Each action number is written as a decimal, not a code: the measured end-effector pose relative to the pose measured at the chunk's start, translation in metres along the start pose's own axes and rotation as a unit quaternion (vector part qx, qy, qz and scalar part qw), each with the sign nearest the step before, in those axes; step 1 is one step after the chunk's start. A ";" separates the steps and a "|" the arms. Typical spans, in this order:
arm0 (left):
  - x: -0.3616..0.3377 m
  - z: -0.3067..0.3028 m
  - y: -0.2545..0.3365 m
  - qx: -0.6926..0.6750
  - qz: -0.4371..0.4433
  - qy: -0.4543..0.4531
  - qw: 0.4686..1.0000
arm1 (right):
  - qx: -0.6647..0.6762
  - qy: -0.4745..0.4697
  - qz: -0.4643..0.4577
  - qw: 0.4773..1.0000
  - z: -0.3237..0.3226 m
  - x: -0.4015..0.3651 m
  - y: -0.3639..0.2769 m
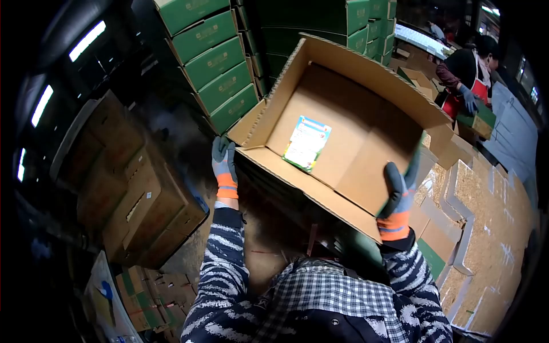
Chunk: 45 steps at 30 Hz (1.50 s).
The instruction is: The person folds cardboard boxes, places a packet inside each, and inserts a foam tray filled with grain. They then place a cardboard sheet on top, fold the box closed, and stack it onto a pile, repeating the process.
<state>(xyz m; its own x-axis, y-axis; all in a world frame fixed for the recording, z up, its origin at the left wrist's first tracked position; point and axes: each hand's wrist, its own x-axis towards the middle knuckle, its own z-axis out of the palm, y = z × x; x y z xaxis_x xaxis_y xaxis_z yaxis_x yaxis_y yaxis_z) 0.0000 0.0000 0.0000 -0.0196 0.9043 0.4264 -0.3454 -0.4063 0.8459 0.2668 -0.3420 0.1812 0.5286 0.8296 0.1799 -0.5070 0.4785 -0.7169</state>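
An open cardboard box (pixel 354 154) is held tilted in front of me, its plain brown inside facing up. A printed leaflet (pixel 307 144) in blue, white and green lies on its bottom. My left hand (pixel 225 163), in a grey and orange glove, is at the box's left corner with its fingers pointing up along the flap. On the right side wall, my right hand (pixel 398 200) wears the same kind of glove and grips the cardboard, thumb inside, other fingers partly hidden behind the wall.
Green boxes (pixel 214 63) stand stacked beyond the box. At left are brown cartons (pixel 146 200). To the right, a large surface (pixel 486 234) carries loose brown material and open boxes. Farther back a person (pixel 472 80) in a red apron handles a green box (pixel 479 123).
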 end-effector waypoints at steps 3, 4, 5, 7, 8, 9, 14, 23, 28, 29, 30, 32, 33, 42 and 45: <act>0.016 -0.036 -0.006 0.206 -0.020 -0.162 0.965 | -0.199 0.147 -0.206 0.947 0.009 0.039 0.094; 0.007 -0.038 -0.029 0.145 -0.038 -0.164 0.975 | -0.148 0.149 -0.168 0.963 0.021 0.043 0.108; 0.010 -0.047 -0.047 0.092 -0.048 -0.170 0.980 | -0.103 0.136 -0.136 0.976 0.022 0.055 0.131; 0.011 -0.066 -0.060 0.262 0.026 -0.164 0.951 | -0.180 0.159 -0.033 0.970 0.019 0.075 0.176; 0.012 -0.060 -0.046 0.276 0.023 -0.157 0.948 | -0.223 0.158 0.015 0.962 0.019 0.081 0.183; 0.017 -0.062 -0.045 0.315 0.046 -0.191 0.929 | -0.269 0.100 0.032 0.957 0.005 0.089 0.181; -0.071 0.012 0.016 0.264 0.047 0.127 0.955 | -0.585 -0.162 -0.094 0.789 -0.096 0.043 0.080; -0.240 0.246 0.063 0.174 0.241 -0.598 0.745 | -0.870 -0.059 0.080 0.483 -0.194 -0.167 0.066; -0.280 0.322 -0.028 0.386 0.193 -0.687 0.585 | -0.815 -0.200 0.049 0.541 -0.185 -0.199 0.042; -0.272 0.333 -0.010 0.424 0.184 -0.712 0.528 | -0.804 -0.100 0.010 0.586 -0.184 -0.194 0.018; -0.261 0.350 0.015 0.455 0.129 -0.739 0.479 | -0.780 0.001 -0.034 0.625 -0.181 -0.187 -0.008; -0.237 0.368 0.058 0.417 0.072 -0.753 0.505 | -0.829 0.099 -0.156 0.528 -0.175 -0.180 -0.073; -0.223 0.380 0.115 0.375 0.009 -0.757 0.535 | -0.837 0.161 -0.236 0.467 -0.177 -0.182 -0.095; -0.218 0.404 0.182 0.250 0.284 -0.751 0.541 | -0.873 0.156 -0.314 0.340 -0.174 -0.177 -0.131; -0.200 0.416 0.179 0.211 0.199 -0.811 0.508 | -0.856 0.075 -0.354 0.369 -0.182 -0.181 -0.150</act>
<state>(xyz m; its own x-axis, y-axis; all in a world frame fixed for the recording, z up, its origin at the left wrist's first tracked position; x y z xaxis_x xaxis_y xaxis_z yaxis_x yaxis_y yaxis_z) 0.3323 -0.3081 0.1993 0.9080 -0.4190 0.0051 -0.3790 -0.8161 0.4363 0.3713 -0.6166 0.1335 0.2129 0.5845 0.7829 0.8997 -0.4298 0.0762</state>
